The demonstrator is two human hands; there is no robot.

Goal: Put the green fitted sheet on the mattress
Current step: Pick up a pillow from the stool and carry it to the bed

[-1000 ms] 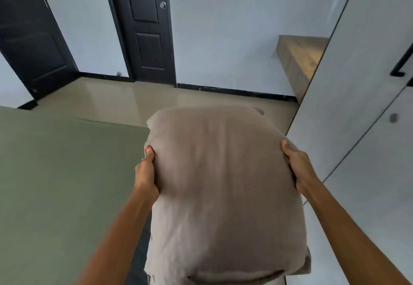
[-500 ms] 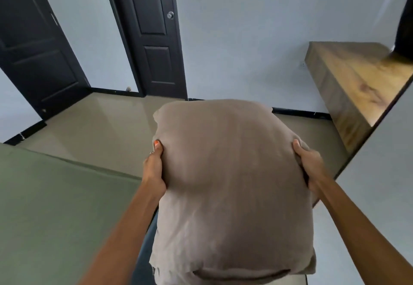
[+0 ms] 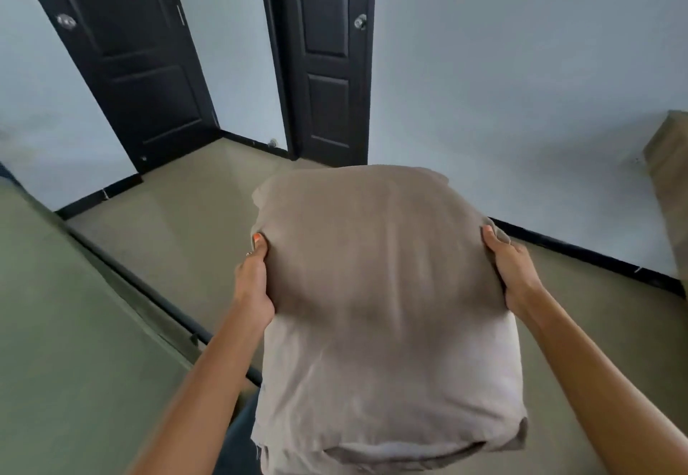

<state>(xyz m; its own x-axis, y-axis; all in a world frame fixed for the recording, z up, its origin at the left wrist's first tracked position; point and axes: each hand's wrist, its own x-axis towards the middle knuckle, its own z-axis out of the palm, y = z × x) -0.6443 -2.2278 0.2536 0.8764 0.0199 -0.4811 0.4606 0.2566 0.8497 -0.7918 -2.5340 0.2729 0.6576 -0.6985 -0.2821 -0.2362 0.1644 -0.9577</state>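
Since a second ago, the view has swung left, bringing a second dark door (image 3: 123, 64) into the upper left. At far left, the green fitted sheet (image 3: 63, 344) covers the mattress, nearer the left hand (image 3: 255, 284). Left hand and right hand (image 3: 512, 269) grip a beige pillow (image 3: 379, 307) at centre.

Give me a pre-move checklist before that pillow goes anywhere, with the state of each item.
1. Left hand grip on pillow: ok, thumb pressed into its left edge.
2. Right hand grip: ok, fingers curled round its right edge.
3. Pillow off the floor: ok, held up in front.
4. Green sheet flat on the mattress: ok where visible; far corners out of view.
5. Floor ahead free of obstacles: cannot tell, pillow hides part.
6. Doors shut: ok.
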